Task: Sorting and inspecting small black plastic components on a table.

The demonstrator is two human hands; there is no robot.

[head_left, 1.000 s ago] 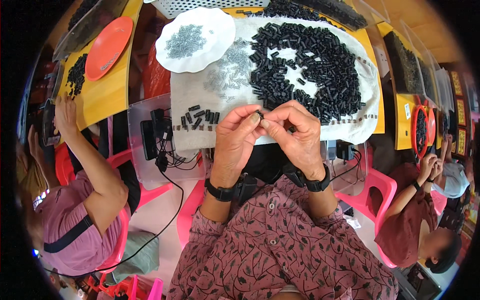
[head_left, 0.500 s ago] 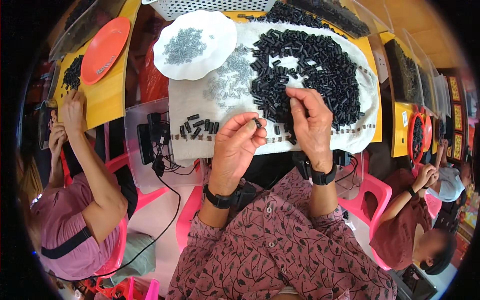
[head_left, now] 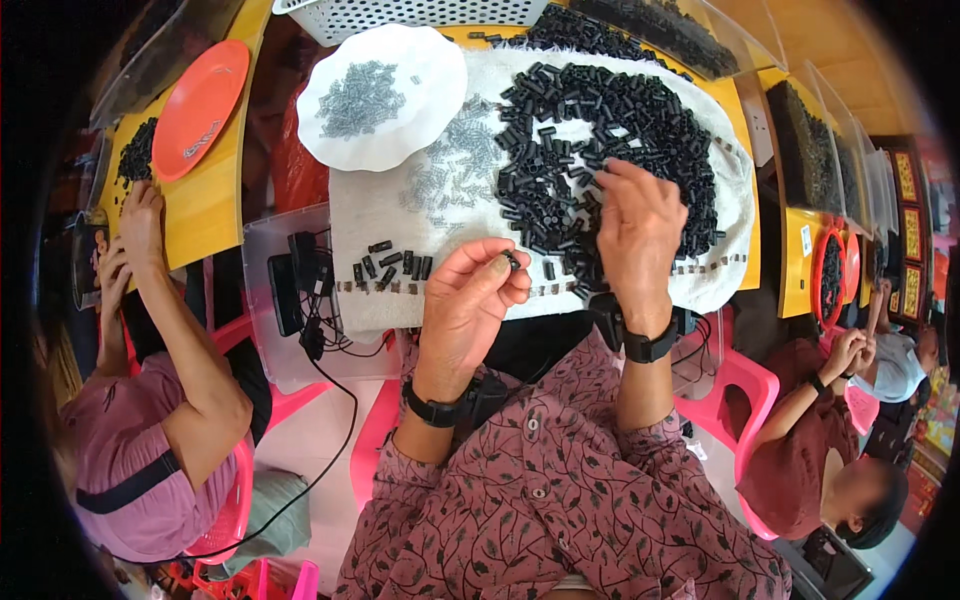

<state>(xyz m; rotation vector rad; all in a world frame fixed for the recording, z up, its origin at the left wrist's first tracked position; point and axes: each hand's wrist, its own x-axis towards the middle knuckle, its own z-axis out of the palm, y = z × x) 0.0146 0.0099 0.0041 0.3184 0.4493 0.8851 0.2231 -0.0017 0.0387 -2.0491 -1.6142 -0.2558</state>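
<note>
My left hand (head_left: pixel 462 310) is closed, pinching a small black tube-shaped piece (head_left: pixel 511 260) between thumb and forefinger above the front of the white towel (head_left: pixel 375 215). Over the large heap of black tube pieces (head_left: pixel 660 135) is my right hand (head_left: pixel 645 228). Its fingers are bent, the thumb is hidden and the tips are blurred, so I cannot tell whether it holds anything. Several loose black pieces (head_left: pixel 388 262) lie left of my left hand. Small clear pieces (head_left: pixel 445 180) are scattered beside the heap, and more clear pieces (head_left: pixel 362 98) lie on a white scalloped plate (head_left: pixel 435 110).
A white perforated basket (head_left: pixel 415 12) stands at the back edge. Left of me a co-worker's hands (head_left: pixel 143 215) work near a red plate (head_left: pixel 205 105). A black cable (head_left: pixel 352 400) hangs by a clear bin (head_left: pixel 262 330). At right stands a pink chair (head_left: pixel 735 385).
My right hand has moved away from the left, rightward over the black heap, turning its back up. My left hand keeps its pinch on the black piece, nearly in place.
</note>
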